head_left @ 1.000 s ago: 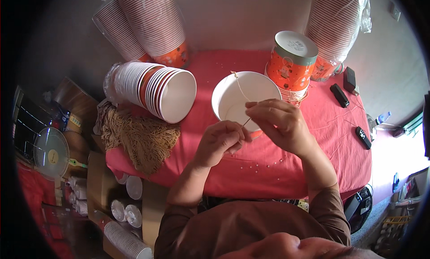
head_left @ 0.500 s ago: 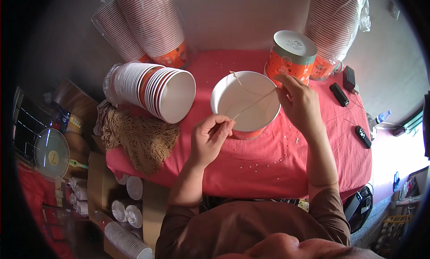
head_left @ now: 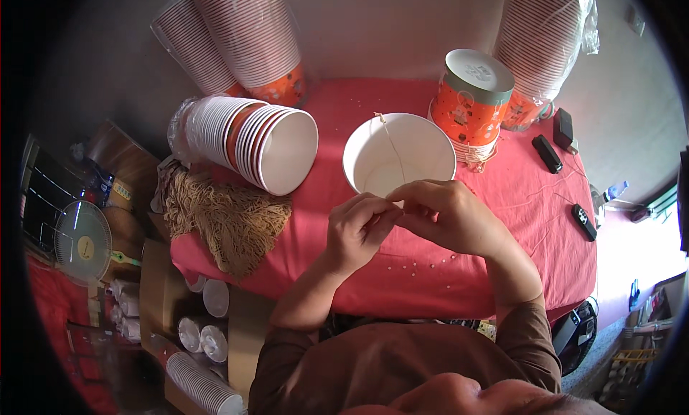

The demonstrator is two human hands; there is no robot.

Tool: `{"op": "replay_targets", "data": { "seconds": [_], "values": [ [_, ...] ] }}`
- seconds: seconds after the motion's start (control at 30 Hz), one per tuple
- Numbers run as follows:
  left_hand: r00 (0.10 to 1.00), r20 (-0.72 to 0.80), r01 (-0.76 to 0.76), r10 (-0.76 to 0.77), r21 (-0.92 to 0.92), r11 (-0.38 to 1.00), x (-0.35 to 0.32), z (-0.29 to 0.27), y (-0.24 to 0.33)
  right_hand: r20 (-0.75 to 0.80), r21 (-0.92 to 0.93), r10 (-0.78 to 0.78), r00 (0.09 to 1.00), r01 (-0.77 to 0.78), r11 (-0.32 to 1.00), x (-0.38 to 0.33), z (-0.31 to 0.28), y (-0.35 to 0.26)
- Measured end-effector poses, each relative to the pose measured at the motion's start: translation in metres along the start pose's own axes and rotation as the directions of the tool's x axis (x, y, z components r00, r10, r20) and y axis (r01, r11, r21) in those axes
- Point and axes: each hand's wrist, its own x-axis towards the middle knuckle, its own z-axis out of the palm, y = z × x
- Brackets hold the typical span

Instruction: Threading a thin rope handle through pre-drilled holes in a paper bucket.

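Observation:
A large white-lined paper bucket (head_left: 373, 149) stands upright on the red cloth. From a knot at its far rim, a thin tan string (head_left: 395, 146) runs across the opening to my fingers. At the bucket's near rim, my left hand (head_left: 360, 228) and my right hand (head_left: 448, 218) meet, both with fingertips pinched on the string. The exact spot where they hold it is hidden behind the fingers. Just past my right hand, orange buckets (head_left: 468, 114) stand upside down with cords gathered round the lowest rim.
Nested white buckets (head_left: 291, 153) lie on their side at left, beside a bundle of tan strings (head_left: 222, 218). Tall wrapped bucket stacks (head_left: 251, 42) stand behind. Black devices (head_left: 547, 153) lie at right. Small pale beads (head_left: 416, 268) are scattered near the front edge.
My right hand has come down from the bucket's far right rim to meet my left hand. The string, stretched between the hands before, now runs from the far rim to both.

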Motion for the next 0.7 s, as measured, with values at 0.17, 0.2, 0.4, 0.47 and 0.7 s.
{"op": "replay_targets", "data": {
  "seconds": [0.17, 0.2, 0.4, 0.47, 0.7],
  "values": [
    [1.0, -0.021, 0.009, -0.009, -0.006, 1.0, 0.003, 0.004, 0.003, -0.041, -0.109, -0.167, 0.985, 0.162, 0.981, 0.002, -0.006, 0.007],
    [1.0, -0.019, 0.009, -0.009, -0.008, 1.0, 0.003, 0.004, 0.003, -0.043, -0.109, -0.165, 0.985, 0.16, 0.981, 0.003, -0.008, 0.007],
    [0.998, -0.053, -0.036, 0.038, 0.052, 0.998, 0.003, 0.011, -0.002, -0.09, -0.19, -0.167, 0.982, 0.148, 0.971, 0.006, -0.017, 0.013],
    [0.998, 0.018, -0.064, 0.062, 0.276, 0.959, 0.002, 0.013, -0.003, -0.126, -0.237, -0.131, 0.983, 0.099, 0.967, 0.006, -0.024, 0.02],
    [0.995, 0.097, -0.067, 0.036, 0.339, 0.938, 0.001, 0.014, -0.011, -0.056, -0.351, -0.115, 0.992, 0.088, 0.932, 0.006, -0.029, 0.032]
  ]
}}
